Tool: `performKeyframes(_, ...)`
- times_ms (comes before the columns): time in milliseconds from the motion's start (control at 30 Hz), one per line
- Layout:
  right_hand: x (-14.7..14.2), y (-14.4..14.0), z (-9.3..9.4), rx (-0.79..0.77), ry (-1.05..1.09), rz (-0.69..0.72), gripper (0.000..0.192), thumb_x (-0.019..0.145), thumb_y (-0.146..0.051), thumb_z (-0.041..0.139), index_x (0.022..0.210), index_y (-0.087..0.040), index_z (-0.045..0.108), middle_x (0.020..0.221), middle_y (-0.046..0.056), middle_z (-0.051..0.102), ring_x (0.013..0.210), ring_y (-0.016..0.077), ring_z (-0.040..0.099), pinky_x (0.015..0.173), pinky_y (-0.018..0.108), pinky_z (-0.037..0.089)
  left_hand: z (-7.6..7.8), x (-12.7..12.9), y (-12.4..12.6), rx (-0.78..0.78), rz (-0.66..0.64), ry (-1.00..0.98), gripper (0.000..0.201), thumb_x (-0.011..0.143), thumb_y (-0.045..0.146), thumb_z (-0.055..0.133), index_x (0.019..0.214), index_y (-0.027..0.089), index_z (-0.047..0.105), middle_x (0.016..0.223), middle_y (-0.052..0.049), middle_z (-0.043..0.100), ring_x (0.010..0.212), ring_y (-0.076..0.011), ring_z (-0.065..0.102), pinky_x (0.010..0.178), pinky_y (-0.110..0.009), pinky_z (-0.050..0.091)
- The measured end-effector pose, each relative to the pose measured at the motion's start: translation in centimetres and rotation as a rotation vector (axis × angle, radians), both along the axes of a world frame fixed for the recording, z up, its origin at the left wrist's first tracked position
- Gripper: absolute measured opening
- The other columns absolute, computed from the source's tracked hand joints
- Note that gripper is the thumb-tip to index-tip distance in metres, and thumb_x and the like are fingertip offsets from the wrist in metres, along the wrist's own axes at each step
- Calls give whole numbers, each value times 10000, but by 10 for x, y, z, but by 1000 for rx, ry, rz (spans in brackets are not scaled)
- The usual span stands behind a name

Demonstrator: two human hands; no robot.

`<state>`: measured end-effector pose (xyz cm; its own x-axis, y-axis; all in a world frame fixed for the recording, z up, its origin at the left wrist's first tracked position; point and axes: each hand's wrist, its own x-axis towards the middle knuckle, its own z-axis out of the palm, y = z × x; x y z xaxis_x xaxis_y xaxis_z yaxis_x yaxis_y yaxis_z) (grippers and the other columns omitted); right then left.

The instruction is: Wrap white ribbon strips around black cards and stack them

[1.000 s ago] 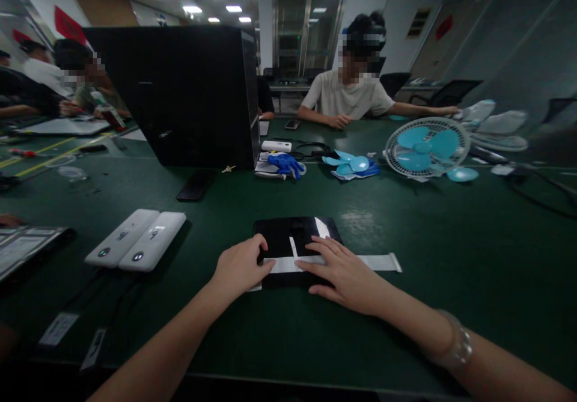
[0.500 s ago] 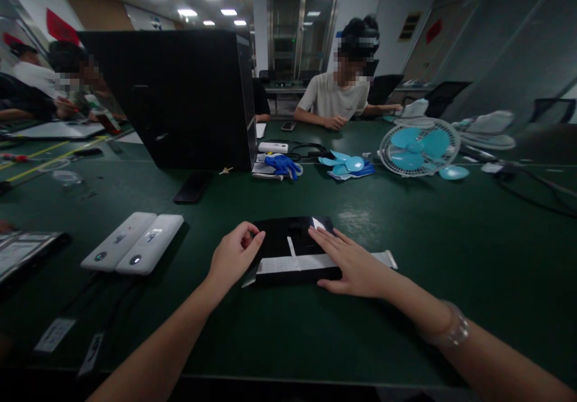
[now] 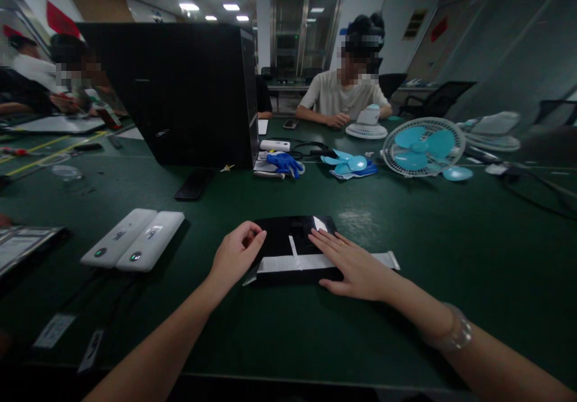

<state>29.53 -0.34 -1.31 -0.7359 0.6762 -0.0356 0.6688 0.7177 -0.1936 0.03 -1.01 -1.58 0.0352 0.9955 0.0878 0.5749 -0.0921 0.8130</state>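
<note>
In the middle of the green table lies a flat black box-like piece (image 3: 274, 240), with a white perforated strip (image 3: 311, 262) running across its near side and past both ends. A short white strip (image 3: 294, 247) crosses its top. My left hand (image 3: 237, 252) is at the left edge of the black piece, thumb and fingers pinched together; whatever is between them is hidden. My right hand (image 3: 354, 270) rests flat over the right part of the black piece and the perforated strip, fingers stretched out and thumb apart.
To the left are two white power banks (image 3: 151, 241) with cables. Behind stand a large black case (image 3: 175, 95), a dark phone (image 3: 193, 184), blue gloves (image 3: 283, 164), light-blue fan blades (image 3: 346, 161) and a fan head (image 3: 419, 143). A co-worker (image 3: 345, 95) sits opposite.
Both my hands hold nearly the same pose over the black piece. Across the table, the co-worker's arm has drawn in, and a white fan part now rests in front of that person.
</note>
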Motion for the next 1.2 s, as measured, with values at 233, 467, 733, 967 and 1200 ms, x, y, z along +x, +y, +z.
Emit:
performKeyframes(233, 1, 1, 1, -17, -45, -4, 870, 885, -588, 463, 1529, -129, 100, 1556, 110, 101, 1425, 257, 145, 1171, 472, 145, 2, 1, -2, -16, -13, -1, 288, 883, 472, 481, 890, 210, 599, 735, 8, 581, 674, -162, 553, 608, -274, 408)
performKeyframes(467, 2, 1, 2, -29, -37, -29, 860, 878, -605, 467, 1529, -158, 125, 1557, 88, 122, 1420, 268, 162, 1168, 480, 164, 1, 1, -2, -8, -21, -19, 271, 879, 451, 488, 886, 207, 606, 740, 3, 587, 674, -161, 553, 597, -269, 406)
performKeyframes(733, 2, 4, 1, -6, -59, -26, 877, 862, -625, 464, 1529, -163, 133, 1552, 85, 139, 1411, 284, 191, 1155, 510, 185, -3, -1, 2, 26, -12, -37, 234, 884, 411, 489, 880, 204, 599, 722, 17, 572, 654, -144, 544, 585, -254, 404)
performKeyframes(967, 6, 6, 1, 7, -52, -26, 861, 860, -622, 465, 1533, -205, 127, 1548, 77, 166, 1401, 297, 217, 1145, 535, 184, -4, -2, 3, 9, -3, -86, 240, 879, 418, 502, 885, 200, 603, 749, 5, 600, 669, -150, 559, 592, -259, 417)
performKeyframes(1200, 19, 16, 3, -20, -110, -128, 885, 851, -650, 444, 1531, -186, 121, 1550, 89, 133, 1390, 321, 236, 1128, 573, 194, -8, -4, 5, -20, -39, -138, 265, 889, 441, 489, 906, 199, 594, 781, -1, 609, 663, -149, 559, 572, -256, 420)
